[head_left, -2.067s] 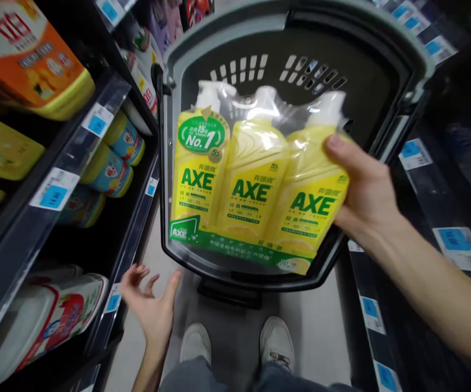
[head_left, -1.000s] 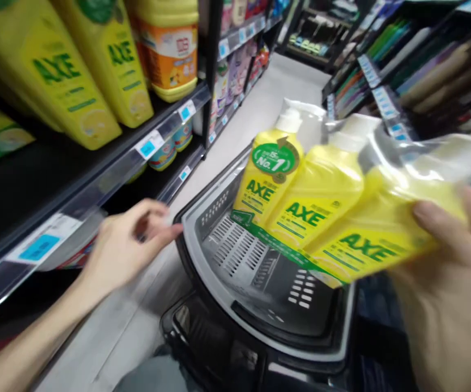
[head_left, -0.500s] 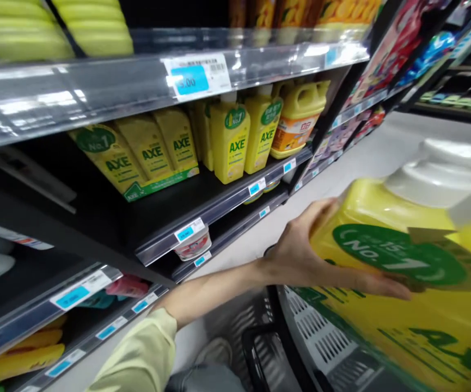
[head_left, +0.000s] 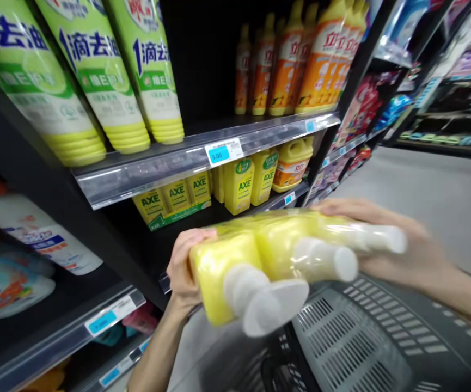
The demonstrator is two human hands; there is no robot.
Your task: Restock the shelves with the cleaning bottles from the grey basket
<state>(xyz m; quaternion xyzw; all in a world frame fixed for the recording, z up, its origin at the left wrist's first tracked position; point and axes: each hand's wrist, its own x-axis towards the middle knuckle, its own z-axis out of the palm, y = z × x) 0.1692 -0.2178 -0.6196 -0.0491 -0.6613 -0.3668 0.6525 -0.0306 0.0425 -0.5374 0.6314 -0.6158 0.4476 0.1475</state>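
In the head view, both my hands hold a wrapped pack of yellow dish soap bottles [head_left: 280,245] in front of the shelf. Its white tops point toward me, one a pump head and the others caps. My left hand [head_left: 188,267] is closed around the left end of the pack. At the opposite end my right hand [head_left: 402,250], slightly blurred, grips the pack, with some fingers hidden behind it. A grey shopping basket [head_left: 349,337] with slotted walls lies below the pack. Behind it, a similar yellow AXE pack [head_left: 177,198] stands on the lower shelf.
Single AXE bottles [head_left: 239,188] and a yellow handled jug [head_left: 292,166] stand farther along that shelf. Green bottles [head_left: 96,81] and orange-labelled bottles [head_left: 288,65] line the shelf above, whose clear front edge [head_left: 268,139] juts out. Grey floor [head_left: 427,196] stretches to the right.
The yellow pack has moved left toward the shelf and tipped so its tops face me. My right hand has come into view on it. The camera now shows more of the upper shelf.
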